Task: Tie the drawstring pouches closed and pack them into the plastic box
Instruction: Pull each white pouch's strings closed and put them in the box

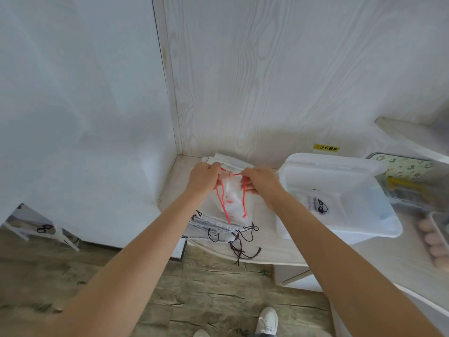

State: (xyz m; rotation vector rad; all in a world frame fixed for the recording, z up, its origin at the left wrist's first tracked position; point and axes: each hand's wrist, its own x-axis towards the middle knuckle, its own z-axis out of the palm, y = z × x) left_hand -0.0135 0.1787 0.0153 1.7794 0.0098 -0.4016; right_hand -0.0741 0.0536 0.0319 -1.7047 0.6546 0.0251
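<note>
Both the left hand and right hand have fingers pinched on the red drawstring of a sheer pouch, held just between them. Uneven pulling could slip a cord free. Below the fingers, more pouches lie on the pale tabletop; the plastic box sits beside the right fingers, white walls behind.

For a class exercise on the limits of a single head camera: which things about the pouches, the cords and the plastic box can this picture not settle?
- Head view: whether the red cord is knotted; the left hand and right hand cover the pouch mouth.
- How many pouches are in the pile; they overlap.
- What else the plastic box holds; its cloudy walls blur the contents.
- The yellow label is too small to read.
</note>
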